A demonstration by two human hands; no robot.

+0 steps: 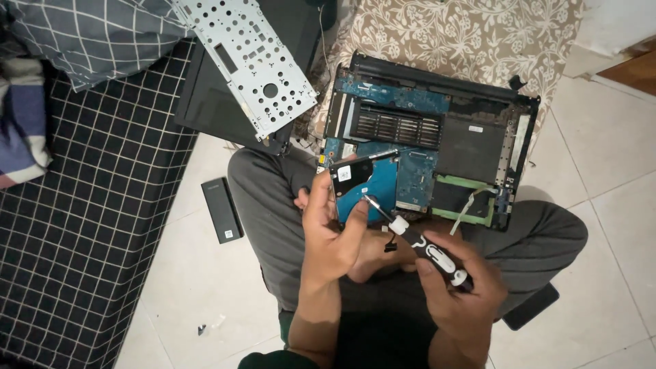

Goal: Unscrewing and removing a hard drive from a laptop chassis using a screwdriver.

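While gripping hard drive (362, 188) in left hand (331, 236) above opened laptop (437, 137), right hand (458, 287) closed round screwdriver (417, 242): risks tip slipping, stripping screw or scratching board.

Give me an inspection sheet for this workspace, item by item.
Surface: white tiled floor; opened laptop base rests on the person's legs.
Job's things: hard drive held in left hand; black-and-white screwdriver in right hand, its tip on the drive.
Clutter: perforated metal plate on a dark panel; black rectangular block on the floor.
Hands: both occupied.
Cables: flat ribbon inside the laptop.
Surroundings: checked mattress, floral cushion.
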